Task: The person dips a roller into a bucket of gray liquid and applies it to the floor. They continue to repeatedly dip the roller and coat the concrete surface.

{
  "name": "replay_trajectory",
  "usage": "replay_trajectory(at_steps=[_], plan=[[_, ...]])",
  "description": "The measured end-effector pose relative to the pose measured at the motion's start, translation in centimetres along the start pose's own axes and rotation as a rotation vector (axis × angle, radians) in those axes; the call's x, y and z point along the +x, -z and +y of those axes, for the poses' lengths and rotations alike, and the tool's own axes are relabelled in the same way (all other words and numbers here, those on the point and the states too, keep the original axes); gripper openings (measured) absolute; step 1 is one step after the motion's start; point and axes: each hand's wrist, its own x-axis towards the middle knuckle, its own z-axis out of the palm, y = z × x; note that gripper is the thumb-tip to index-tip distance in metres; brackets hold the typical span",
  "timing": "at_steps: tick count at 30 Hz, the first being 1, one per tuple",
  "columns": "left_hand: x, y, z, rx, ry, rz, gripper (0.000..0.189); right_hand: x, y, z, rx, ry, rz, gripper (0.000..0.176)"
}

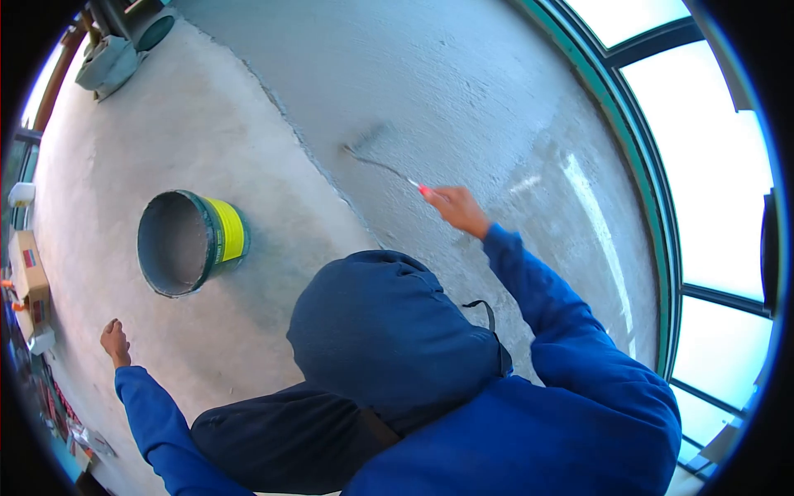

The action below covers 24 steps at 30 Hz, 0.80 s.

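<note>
My right hand [456,208] is wrapped round the red handle of a paint roller [382,164], reaching forward over the floor. The roller's head rests on the grey wet-looking coating [364,66] and is blurred, seemingly by motion. My left hand [116,341] is out to the left above the bare floor, fingers curled into a fist with nothing visible in it. Between the two hands, nearer the left, stands a dark bucket [225,231] with a yellow label, holding grey liquid.
A rough edge divides the coated strip from the paler floor [273,198]. Green-framed windows [662,240] line the right side. Cardboard boxes [31,269] and clutter lie along the far left. A grey cloth-like bundle [109,66] sits at the upper left. My bent knees fill the lower middle.
</note>
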Motion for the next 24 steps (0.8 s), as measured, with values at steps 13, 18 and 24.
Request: replay_trajectory(at_steps=[13, 18, 24], plan=[[1.6, 1.0, -3.1, 0.071, 0.007, -0.028, 0.032, -3.6, 0.8, 0.5, 0.154, -0.376, -0.165, 0.048], [3.9, -0.4, -4.0, 0.104, -0.045, 0.015, 0.032, -16.1, 7.1, 1.7, 0.131, -0.665, -0.181, 0.041], [6.3, -0.4, -4.2, 0.089, -0.123, 0.002, 0.035, -21.3, 13.2, 4.0, 0.042, -0.749, -0.048, 0.039]])
